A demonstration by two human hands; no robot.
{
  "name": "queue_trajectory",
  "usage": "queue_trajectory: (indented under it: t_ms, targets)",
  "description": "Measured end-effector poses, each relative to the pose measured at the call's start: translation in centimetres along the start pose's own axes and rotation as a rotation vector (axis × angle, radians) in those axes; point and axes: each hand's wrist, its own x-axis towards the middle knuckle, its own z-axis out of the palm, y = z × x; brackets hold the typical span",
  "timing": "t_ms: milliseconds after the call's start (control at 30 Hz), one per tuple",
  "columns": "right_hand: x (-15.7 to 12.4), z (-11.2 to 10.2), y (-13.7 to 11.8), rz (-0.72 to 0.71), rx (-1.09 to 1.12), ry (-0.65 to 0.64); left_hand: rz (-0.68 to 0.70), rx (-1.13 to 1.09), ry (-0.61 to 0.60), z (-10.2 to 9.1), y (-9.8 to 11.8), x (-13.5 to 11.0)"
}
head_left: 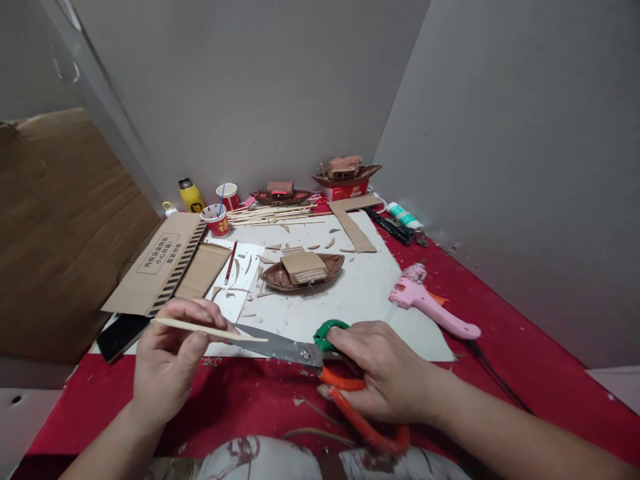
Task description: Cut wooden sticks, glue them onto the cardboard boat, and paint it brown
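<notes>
Pinching a pale, slender wooden stick point(213, 331) between the thumb and fingers of my left hand point(167, 353), I hold it up to a large pair of grey-bladed scissors with green and orange handles point(285, 348) above the near side of a red-covered table point(240, 393). My right hand point(385, 367) is closed around the handles. The stick slants in front of the blades, 1 end reaching toward the pivot; I cannot tell whether wood meets metal, or whether the blades are parted.

By my judgement, the step in hand is working the stick with the scissors, perhaps a trim or a scrape. The next move calls for a firm left pinch and a steady right wrist, with my left fingertips kept clear of the blade tip close beside them.

Beyond my hands, 1 small brown model boat with a tan cardboard canopy point(305, 268) sits among curved scraps on a white sheet point(295, 317). A pink glue gun point(433, 308) lies to the right, and a spread of long pale sticks point(270, 215) lies toward the back.
</notes>
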Motion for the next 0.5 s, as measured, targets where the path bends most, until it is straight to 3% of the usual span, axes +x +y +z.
queue_trajectory:
  t_ms: [133,300,500]
  targets:
    - [-0.2,0.0,0.1,0.006,0.014,-0.014,0.014,-0.004,0.037,0.1,-0.1,0.0]
    - [-0.1,-0.5,0.0,0.116,0.021,-0.151,-0.040,0.004,0.109,0.5,0.0,0.1]
    - [0.4,-0.4,-0.4,0.289,-0.101,-0.308,-0.073,-0.141,0.425,-0.5,0.8,1.8]
